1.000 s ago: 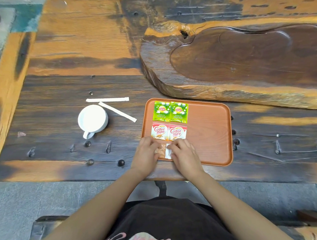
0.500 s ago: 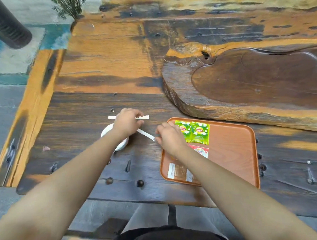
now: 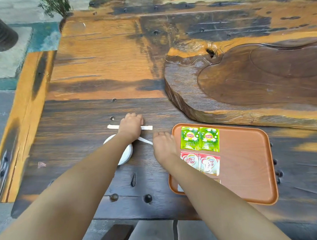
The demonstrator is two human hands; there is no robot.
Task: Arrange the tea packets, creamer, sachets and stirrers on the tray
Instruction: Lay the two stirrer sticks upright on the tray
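Left hand (image 3: 131,128) fingers press down on a flat white paper-wrapped stirrer (image 3: 147,127) at centre frame; whether they pinch it is unclear. Right hand (image 3: 164,147) fingers curl on a second stirrer (image 3: 144,140). Glossy green tea packets (image 3: 199,139) and red-white creamer sachets (image 3: 201,162) lie on the smooth orange tray (image 3: 249,170) at lower right, on the rough wooden table (image 3: 95,68).

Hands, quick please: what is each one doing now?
Left hand: closed over the far stirrer on the table.
Right hand: at the near stirrer; hold cannot be told.
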